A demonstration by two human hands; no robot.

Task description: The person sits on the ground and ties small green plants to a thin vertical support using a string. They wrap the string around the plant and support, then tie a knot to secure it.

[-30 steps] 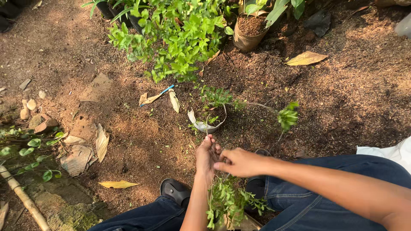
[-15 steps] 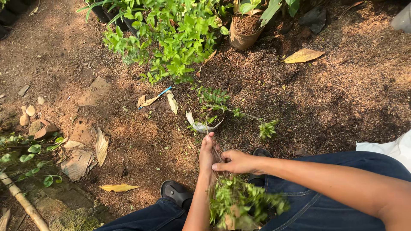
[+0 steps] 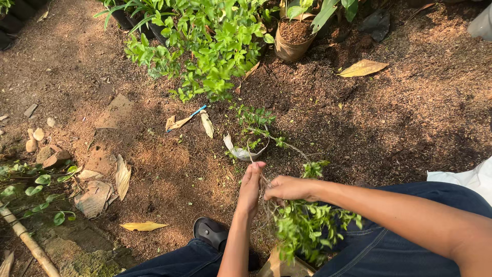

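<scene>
Pinching thin roots between 2 hands, left hand (image 3: 250,185) and right hand (image 3: 289,188), fingers pressed together above soil (image 3: 169,169); seedling (image 3: 307,231) in lap, light, limp, fragile, best held at stem base.

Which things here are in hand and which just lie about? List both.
In hand: left hand, right hand, seedling with bare roots.
Lying about: dry leaves, stones, soil-filled bag, bamboo stick, shoe.
</scene>
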